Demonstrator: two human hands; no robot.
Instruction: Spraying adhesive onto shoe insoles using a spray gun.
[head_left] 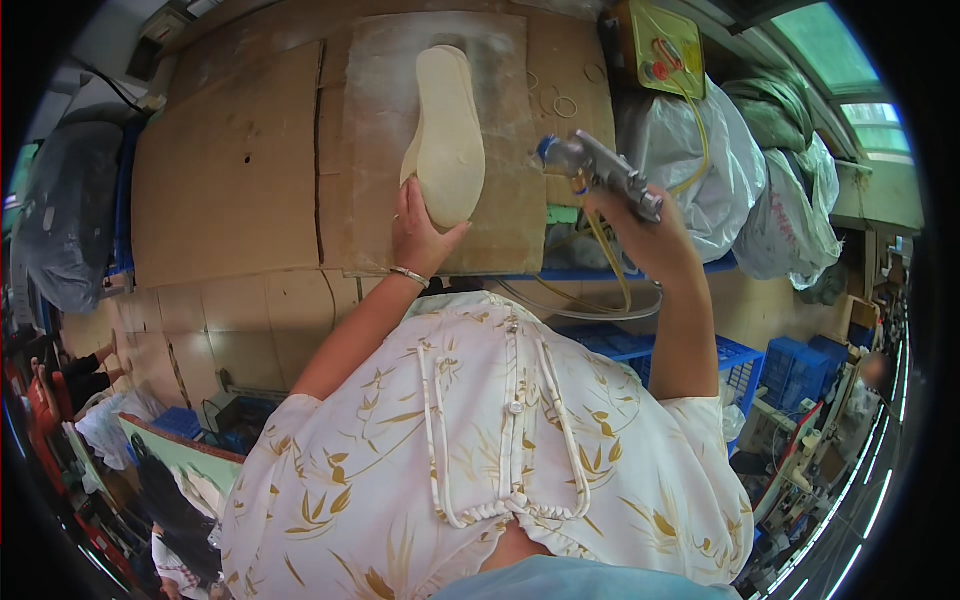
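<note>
A stack of cream-coloured insoles lies lengthwise on the cardboard-covered table, the topmost one nearly covering those beneath. My left hand grips its near, wide end, fingers along the left edge and thumb on the right. To the right, my right hand is wrapped around a metal spray gun held above the table's edge. Its blue-tipped nozzle points left, toward the insoles, with a gap between them. A yellowish hose hangs below the gun. Whether my finger presses the trigger is hidden.
A brown cardboard sheet spans the table's left side; the sheet under the insoles has whitish residue. A yellow tin stands at the back right beside white plastic bags. Several small rings lie nearby. Blue crates stand at the lower right.
</note>
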